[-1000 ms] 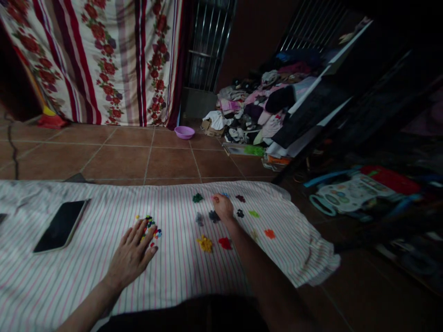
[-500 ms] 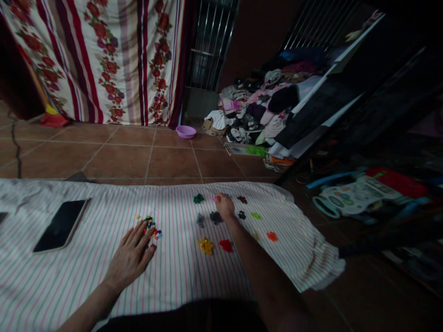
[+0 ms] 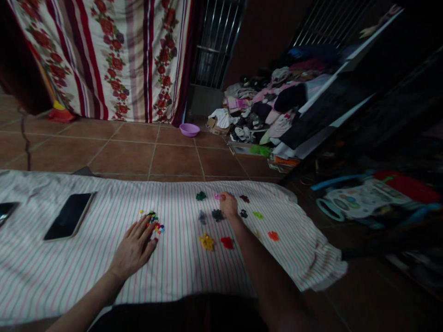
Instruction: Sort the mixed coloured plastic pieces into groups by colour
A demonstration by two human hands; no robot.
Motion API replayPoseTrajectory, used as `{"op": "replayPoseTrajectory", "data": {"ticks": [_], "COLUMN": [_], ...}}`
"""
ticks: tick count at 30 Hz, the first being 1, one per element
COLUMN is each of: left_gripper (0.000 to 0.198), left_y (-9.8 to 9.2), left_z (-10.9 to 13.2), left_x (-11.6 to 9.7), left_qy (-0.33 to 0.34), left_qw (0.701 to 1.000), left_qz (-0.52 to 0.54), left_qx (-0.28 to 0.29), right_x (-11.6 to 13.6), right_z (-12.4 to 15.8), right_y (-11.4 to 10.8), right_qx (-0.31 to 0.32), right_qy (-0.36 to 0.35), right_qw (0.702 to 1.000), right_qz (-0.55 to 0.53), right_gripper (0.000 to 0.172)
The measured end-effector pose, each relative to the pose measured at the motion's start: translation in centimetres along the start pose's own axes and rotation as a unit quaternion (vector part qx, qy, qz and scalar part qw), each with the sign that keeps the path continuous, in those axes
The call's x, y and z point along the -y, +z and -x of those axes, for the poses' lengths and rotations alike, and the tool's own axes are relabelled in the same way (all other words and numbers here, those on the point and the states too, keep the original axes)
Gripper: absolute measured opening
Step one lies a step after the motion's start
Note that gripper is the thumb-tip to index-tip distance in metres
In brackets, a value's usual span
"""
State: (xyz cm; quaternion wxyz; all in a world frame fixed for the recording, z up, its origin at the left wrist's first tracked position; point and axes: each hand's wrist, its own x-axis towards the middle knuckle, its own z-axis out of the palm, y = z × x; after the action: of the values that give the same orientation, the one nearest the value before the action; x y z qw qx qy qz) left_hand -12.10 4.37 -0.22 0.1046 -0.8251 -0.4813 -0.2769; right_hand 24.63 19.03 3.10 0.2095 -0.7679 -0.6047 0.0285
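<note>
My left hand [image 3: 133, 246] lies with its fingers stretched out over the near-left side of a mixed pile of small coloured pieces [image 3: 159, 228], covering part of it. My right hand [image 3: 228, 204] is closed, its fingertips at a small pink pile [image 3: 217, 196]; whatever they hold is hidden. Around it lie piles sorted by colour: dark green [image 3: 200, 196], grey [image 3: 201, 216], black [image 3: 217, 215], yellow [image 3: 206, 242], red [image 3: 227, 242], brown [image 3: 244, 198], dark pieces [image 3: 244, 214], lime green [image 3: 258, 215] and orange [image 3: 273, 236]. A pale pile is partly behind my right forearm.
Everything lies on a striped cloth [image 3: 180, 272]. A phone or tablet [image 3: 69, 217] rests at the left, with another dark device [image 3: 7, 211] at the frame edge. Beyond are a purple basin [image 3: 189, 130], heaped clothes [image 3: 256, 106] and a floral curtain [image 3: 136, 60].
The view has shifted slightly, bringing more of the dark device at the left edge into sight. My right hand stays by the pink pile, which shows a little more. My left hand remains at the mixed pile.
</note>
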Motion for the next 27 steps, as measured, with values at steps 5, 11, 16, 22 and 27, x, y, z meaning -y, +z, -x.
{"op": "replayPoseTrajectory", "data": {"ticks": [5,11,16,22,27], "left_gripper": [0.049,0.039,0.023,0.027,0.03], "left_y": [0.3,0.1,-0.4,-0.8,-0.8], "left_z": [0.2,0.1,-0.2,-0.5,-0.4], "left_x": [0.2,0.3,0.1,0.3,0.6], "left_qy": [-0.017,-0.055,-0.152,-0.224,-0.238], "left_qw": [0.999,0.994,0.974,0.952,0.948], "left_qz": [0.032,0.093,0.167,0.208,0.208], "left_qx": [0.002,-0.003,-0.011,-0.027,-0.038], "right_x": [1.5,6.6,11.2,13.3,13.4], "right_z": [1.4,5.1,9.8,14.0,15.1], "right_y": [-0.4,1.2,2.6,3.3,3.8], "right_qx": [-0.044,-0.003,0.123,0.156,0.143], "right_qy": [-0.047,-0.159,-0.241,-0.289,-0.27], "right_qw": [0.997,0.97,0.934,0.916,0.921], "right_qz": [-0.04,-0.184,-0.234,-0.232,-0.243], "right_gripper": [0.029,0.025,0.014,0.014,0.017]}}
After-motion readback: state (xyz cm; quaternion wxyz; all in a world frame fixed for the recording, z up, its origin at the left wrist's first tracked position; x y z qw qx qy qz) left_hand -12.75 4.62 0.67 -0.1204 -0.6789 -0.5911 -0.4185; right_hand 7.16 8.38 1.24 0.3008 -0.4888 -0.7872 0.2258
